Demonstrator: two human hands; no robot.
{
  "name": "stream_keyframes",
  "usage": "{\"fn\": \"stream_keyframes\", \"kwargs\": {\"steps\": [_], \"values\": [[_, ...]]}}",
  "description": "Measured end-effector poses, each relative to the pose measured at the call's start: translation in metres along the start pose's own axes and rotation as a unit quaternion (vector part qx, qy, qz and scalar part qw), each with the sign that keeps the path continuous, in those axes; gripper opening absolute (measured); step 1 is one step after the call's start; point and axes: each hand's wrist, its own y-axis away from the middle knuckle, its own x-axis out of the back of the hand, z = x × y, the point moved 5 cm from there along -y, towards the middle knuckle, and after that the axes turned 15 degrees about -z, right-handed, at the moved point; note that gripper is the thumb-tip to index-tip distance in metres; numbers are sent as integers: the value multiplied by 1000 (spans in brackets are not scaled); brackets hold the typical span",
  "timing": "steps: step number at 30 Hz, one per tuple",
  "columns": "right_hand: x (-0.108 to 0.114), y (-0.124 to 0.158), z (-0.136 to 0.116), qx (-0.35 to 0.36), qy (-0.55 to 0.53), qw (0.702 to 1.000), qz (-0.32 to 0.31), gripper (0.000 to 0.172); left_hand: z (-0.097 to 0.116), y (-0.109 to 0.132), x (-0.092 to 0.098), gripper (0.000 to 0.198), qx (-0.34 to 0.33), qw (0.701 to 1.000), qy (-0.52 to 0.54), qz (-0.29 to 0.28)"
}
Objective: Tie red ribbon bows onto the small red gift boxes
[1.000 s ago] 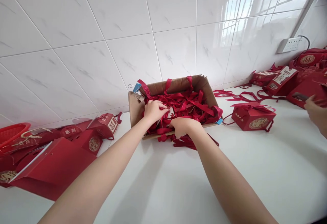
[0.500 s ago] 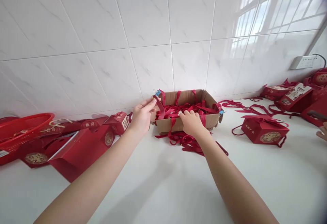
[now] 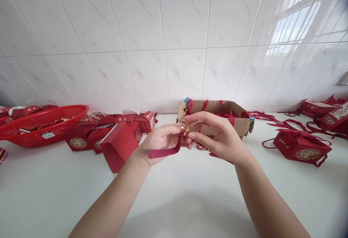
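Note:
My left hand (image 3: 163,142) is closed around a narrow dark-red strap (image 3: 164,153), whose rounded free end hangs across the palm. Small shiny gold metal pieces (image 3: 186,131) show at the strap's upper end. My right hand (image 3: 217,134) meets the left there, thumb and forefinger curved round the gold pieces, the thumb tip touching them. Just behind the hands stands an open cardboard box (image 3: 243,124) with red ribbons (image 3: 206,104) hung over its rim, partly hidden by my right hand. More red straps lie on the table before it, mostly covered.
To the left are a red plastic basket (image 3: 78,113) and several red gift boxes (image 3: 119,143). A finished-looking red box with a bow (image 3: 300,145) sits at right, with loose ribbons (image 3: 293,124) behind it. A tiled wall (image 3: 144,82) closes off the white table's back.
My right hand has left the cardboard box and come to the strap in my left hand. Both hands are nearer and together now. The view has turned left.

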Motion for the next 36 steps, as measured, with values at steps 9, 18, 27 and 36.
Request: {"fn": "stream_keyframes", "kwargs": {"steps": [9,18,27,36], "values": [[-12,-9,-22,88,139,986,18,16,5,16,0,20,-40,999,-27,-8],[-12,-7,-15,126,174,976,40,25,26,33,-3,19,-86,907,-382,155],[-18,-8,-14,143,166,976,2,26,25,30,-7,29,-53,912,-406,19],[-19,-6,-19,197,218,953,75,28,16,21,-6,29,-62,969,-238,6]]}}
